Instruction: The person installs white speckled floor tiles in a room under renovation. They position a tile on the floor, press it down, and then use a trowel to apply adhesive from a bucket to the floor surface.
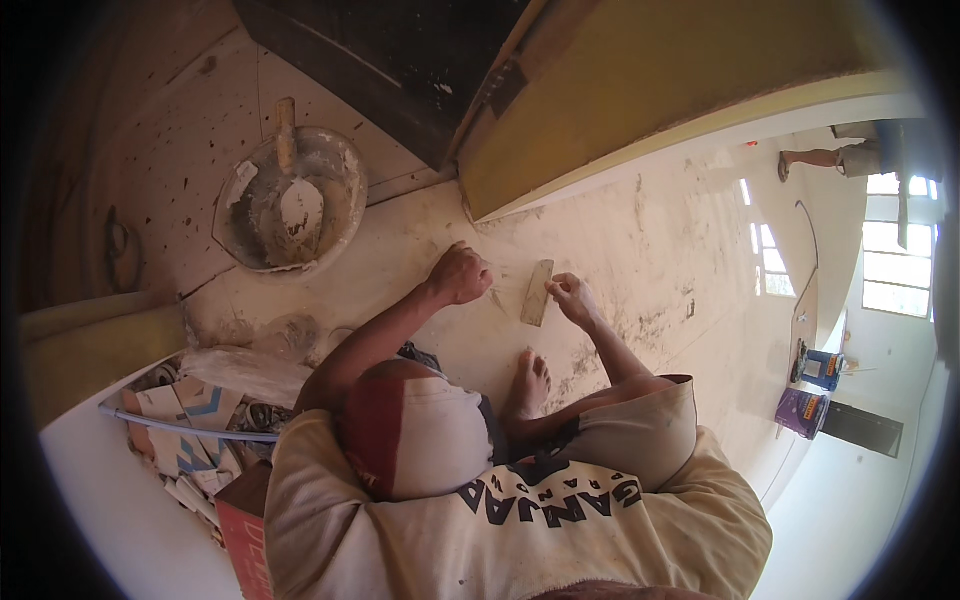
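Observation:
My right hand (572, 299) pinches the edge of a flat, rectangular, greenish-brown strip (537, 293), tilted over the pale floor. The frame does not show whether the strip is wood or a scraper blade. To its left, my left hand (462, 274) is closed in a fist low over the floor. What it holds, if anything, is hidden. My bare foot (530, 380) rests on the floor just below the strip. Beyond my left hand, a round, residue-caked basin (345, 165) holds a trowel (301, 206) whose wooden handle reaches past the far rim.
A yellow-brown panel (640, 110) and a dark board (390, 70) border the far side. At left lie clear plastic wrap (245, 372), cardboard (190, 420) and a blue-grey tube (200, 428). Tins (803, 411) stand far right, and another person's leg (812, 158) shows at upper right.

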`<state>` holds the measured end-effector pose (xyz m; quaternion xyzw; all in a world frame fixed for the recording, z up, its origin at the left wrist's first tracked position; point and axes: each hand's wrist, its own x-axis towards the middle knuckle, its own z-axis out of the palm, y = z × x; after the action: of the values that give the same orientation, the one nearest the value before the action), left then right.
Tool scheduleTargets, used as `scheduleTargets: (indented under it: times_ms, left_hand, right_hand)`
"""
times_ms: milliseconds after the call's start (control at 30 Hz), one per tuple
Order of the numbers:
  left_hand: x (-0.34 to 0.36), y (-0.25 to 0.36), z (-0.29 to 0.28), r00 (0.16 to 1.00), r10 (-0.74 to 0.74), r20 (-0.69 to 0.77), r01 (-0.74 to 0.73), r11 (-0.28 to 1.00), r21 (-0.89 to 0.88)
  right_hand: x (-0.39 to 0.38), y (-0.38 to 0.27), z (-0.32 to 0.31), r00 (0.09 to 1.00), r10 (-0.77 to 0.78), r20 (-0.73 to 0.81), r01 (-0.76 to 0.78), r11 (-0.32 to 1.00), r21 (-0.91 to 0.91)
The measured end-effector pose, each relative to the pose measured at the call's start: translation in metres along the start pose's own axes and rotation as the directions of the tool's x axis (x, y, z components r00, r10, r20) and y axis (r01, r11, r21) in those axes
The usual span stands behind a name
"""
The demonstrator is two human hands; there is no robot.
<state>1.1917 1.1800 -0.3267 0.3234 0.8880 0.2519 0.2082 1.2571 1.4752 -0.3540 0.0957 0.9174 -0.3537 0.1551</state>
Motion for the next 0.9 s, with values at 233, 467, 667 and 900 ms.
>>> scheduleTargets:
  times_ms: [233,467,667,900]
  left_hand:
    - [0.001,-0.013,0.014,0.815,-0.035,-0.579,0.104,0.991,0.087]
    - [-0.005,-0.011,0.005,0.919,-0.010,-0.394,0.006,1.000,-0.012]
    - [-0.005,-0.009,0.015,0.864,-0.154,-0.479,0.012,0.958,-0.286]
    - [-0.047,-0.001,-0.038,0.767,-0.335,-0.547,-0.083,0.793,-0.603]
  right_hand:
    - [0.000,-0.009,0.000,0.999,0.021,0.036,-0.022,0.999,0.032]
    - [-0.003,-0.007,-0.004,0.998,0.048,0.044,-0.052,0.995,0.084]
    - [-0.007,-0.025,-0.013,0.997,0.071,-0.005,-0.071,0.995,0.068]
    - [-0.022,-0.099,-0.038,0.975,-0.222,-0.027,0.217,0.969,-0.119]
